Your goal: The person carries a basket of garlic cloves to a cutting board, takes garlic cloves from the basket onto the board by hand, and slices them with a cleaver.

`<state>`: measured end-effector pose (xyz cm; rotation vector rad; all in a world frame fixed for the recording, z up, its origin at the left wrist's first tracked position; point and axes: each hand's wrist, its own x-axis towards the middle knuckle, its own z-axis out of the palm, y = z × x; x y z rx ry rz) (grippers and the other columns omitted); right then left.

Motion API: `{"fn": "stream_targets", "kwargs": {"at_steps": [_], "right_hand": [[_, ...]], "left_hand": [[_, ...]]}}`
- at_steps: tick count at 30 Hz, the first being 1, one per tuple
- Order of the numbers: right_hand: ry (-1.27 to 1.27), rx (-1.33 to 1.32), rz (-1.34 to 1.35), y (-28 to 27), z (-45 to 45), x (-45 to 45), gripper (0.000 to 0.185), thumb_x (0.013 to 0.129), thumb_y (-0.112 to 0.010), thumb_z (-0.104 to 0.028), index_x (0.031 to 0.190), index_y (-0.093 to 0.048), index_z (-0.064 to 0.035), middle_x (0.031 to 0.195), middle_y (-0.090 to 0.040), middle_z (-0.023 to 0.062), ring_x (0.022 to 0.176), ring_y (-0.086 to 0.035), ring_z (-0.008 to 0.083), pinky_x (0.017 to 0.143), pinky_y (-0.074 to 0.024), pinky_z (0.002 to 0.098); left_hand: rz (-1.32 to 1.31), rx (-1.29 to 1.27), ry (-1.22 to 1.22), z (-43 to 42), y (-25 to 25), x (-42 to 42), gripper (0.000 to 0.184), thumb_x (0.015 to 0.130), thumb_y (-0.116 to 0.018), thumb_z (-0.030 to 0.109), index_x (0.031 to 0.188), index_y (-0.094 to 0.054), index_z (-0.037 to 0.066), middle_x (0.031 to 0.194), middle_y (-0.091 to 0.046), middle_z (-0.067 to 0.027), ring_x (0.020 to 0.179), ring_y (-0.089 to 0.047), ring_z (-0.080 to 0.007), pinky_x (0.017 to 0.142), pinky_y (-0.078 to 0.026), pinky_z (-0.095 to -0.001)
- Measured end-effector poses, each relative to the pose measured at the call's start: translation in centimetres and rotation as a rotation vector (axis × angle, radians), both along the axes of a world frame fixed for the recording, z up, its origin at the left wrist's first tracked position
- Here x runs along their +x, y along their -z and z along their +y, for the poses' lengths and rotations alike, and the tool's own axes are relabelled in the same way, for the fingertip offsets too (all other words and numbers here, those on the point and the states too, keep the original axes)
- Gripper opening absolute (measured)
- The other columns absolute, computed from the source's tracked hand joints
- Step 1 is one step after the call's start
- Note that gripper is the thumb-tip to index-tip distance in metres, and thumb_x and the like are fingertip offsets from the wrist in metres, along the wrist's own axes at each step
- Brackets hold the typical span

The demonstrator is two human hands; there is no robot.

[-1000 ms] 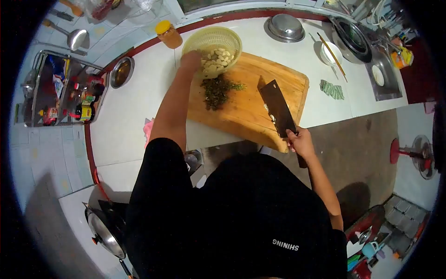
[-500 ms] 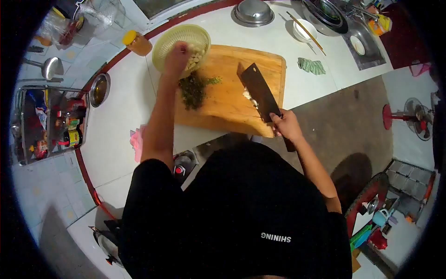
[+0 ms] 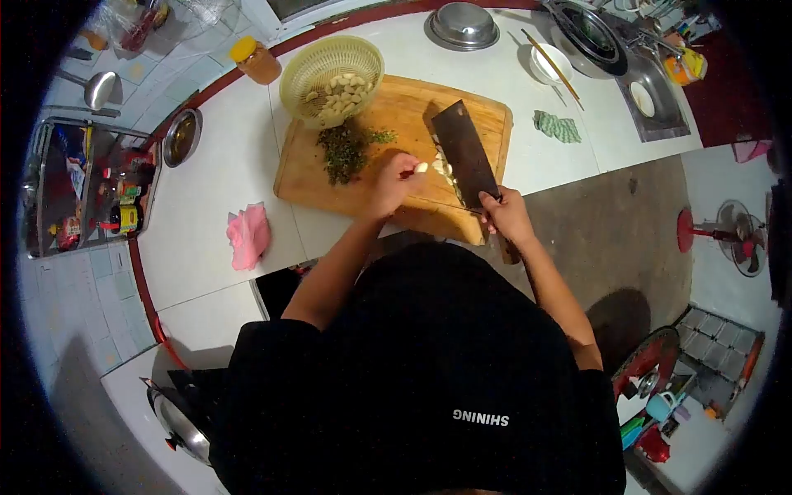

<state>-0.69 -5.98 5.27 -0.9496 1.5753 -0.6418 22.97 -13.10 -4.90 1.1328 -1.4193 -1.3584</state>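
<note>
My right hand is wrapped round the handle of a cleaver, whose broad dark blade rests over the right part of the wooden cutting board. Pale garlic pieces lie along the blade's left edge. Between the fingertips of my left hand is a peeled garlic clove, held just left of those pieces. A heap of chopped dark green herbs lies on the board's left side. Behind it, a yellow plastic basket holds several garlic cloves.
A yellow-lidded jar, an upturned metal bowl and a white bowl with chopsticks stand along the back. A green cloth lies right of the board, a pink cloth to its left. The sink is far right.
My left hand has come out of the basket and moved right and nearer, over the board, with a garlic clove in its fingers. My right hand keeps its hold on the cleaver.
</note>
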Motion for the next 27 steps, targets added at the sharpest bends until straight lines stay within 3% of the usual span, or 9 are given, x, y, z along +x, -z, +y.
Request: {"fn": "stream_targets", "kwargs": {"at_steps": [6, 9, 11, 13, 16, 19, 23, 27], "right_hand": [[-0.239, 0.055, 0.106, 0.5, -0.7, -0.2, 0.020, 0.093, -0.056, -0.017, 0.086, -0.057, 0.0020, 0.056, -0.054, 0.0039, 0.039, -0.046, 0.0102, 0.038, -0.0378, 0.0267], [-0.293, 0.000, 0.234, 0.8, -1.4, -0.1, 0.022, 0.091, -0.058, -0.019, 0.089, -0.059, 0.0025, 0.056, -0.056, 0.0057, 0.041, -0.050, 0.0125, 0.040, -0.0412, 0.0288], [-0.278, -0.086, 0.335, 3.0, -1.6, -0.6, 0.027, 0.089, -0.059, -0.024, 0.091, -0.061, 0.0030, 0.056, -0.059, 0.0083, 0.044, -0.057, 0.0161, 0.044, -0.0460, 0.0320], [-0.283, -0.033, 0.301, 1.7, -1.8, -0.4, 0.027, 0.089, -0.059, -0.024, 0.095, -0.061, 0.0027, 0.057, -0.060, 0.0089, 0.046, -0.059, 0.0163, 0.045, -0.0464, 0.0316], [-0.267, -0.029, 0.228, 0.9, -1.5, -0.1, 0.027, 0.089, -0.059, -0.023, 0.096, -0.061, 0.0027, 0.057, -0.060, 0.0092, 0.048, -0.059, 0.0157, 0.046, -0.0463, 0.0314], [-0.256, -0.041, 0.164, 0.3, -0.9, 0.1, 0.025, 0.089, -0.059, -0.022, 0.093, -0.061, 0.0033, 0.058, -0.060, 0.0090, 0.048, -0.059, 0.0147, 0.045, -0.0457, 0.0315], [-0.288, 0.089, -0.040, 1.3, -0.7, -0.6, 0.022, 0.093, -0.056, -0.017, 0.086, -0.057, 0.0041, 0.055, -0.052, 0.0047, 0.038, -0.044, 0.0106, 0.037, -0.0363, 0.0273], [-0.283, 0.069, 0.089, 1.7, -0.9, -1.2, 0.021, 0.093, -0.056, -0.016, 0.087, -0.058, 0.0043, 0.055, -0.053, 0.0047, 0.038, -0.044, 0.0101, 0.037, -0.0364, 0.0270]], "left_hand": [[-0.217, -0.137, -0.015, 1.0, 0.7, 2.2, 0.027, 0.078, -0.068, 0.003, 0.102, -0.058, 0.006, 0.093, -0.059, -0.0069, 0.082, -0.061, -0.0171, 0.072, -0.050, -0.0304], [-0.485, -0.184, 0.024, 2.4, -1.9, 0.8, 0.026, 0.077, -0.065, 0.003, 0.102, -0.058, 0.007, 0.094, -0.057, -0.0112, 0.082, -0.061, -0.0262, 0.071, -0.050, -0.0362], [-0.489, -0.197, 0.053, 2.9, -3.3, -0.6, 0.026, 0.077, -0.063, 0.003, 0.101, -0.058, 0.008, 0.095, -0.056, -0.0124, 0.083, -0.060, -0.0307, 0.071, -0.049, -0.0387], [-0.509, -0.246, 0.030, 3.0, -2.7, -2.2, 0.023, 0.078, -0.061, 0.004, 0.100, -0.058, 0.008, 0.098, -0.055, -0.0125, 0.083, -0.058, -0.0350, 0.070, -0.048, -0.0414], [-0.653, -0.457, 0.030, 2.8, -4.1, -3.2, 0.028, 0.075, -0.065, 0.000, 0.101, -0.058, 0.008, 0.095, -0.054, -0.0085, 0.078, -0.058, -0.0254, 0.069, -0.048, -0.0349], [-0.464, -0.217, -0.081, 2.9, -3.9, -2.7, 0.023, 0.078, -0.063, 0.004, 0.100, -0.058, 0.009, 0.098, -0.055, -0.0125, 0.081, -0.059, -0.0315, 0.067, -0.049, -0.0409], [-0.541, -0.292, -0.093, 3.1, -1.5, 0.4, 0.024, 0.078, -0.063, 0.006, 0.101, -0.059, 0.010, 0.099, -0.055, -0.0121, 0.082, -0.059, -0.0315, 0.067, -0.049, -0.0403], [-0.700, -0.324, -0.022, 3.7, -0.4, -0.4, 0.024, 0.078, -0.062, 0.010, 0.102, -0.060, 0.011, 0.103, -0.056, -0.0115, 0.085, -0.059, -0.0336, 0.070, -0.049, -0.0434]]}}
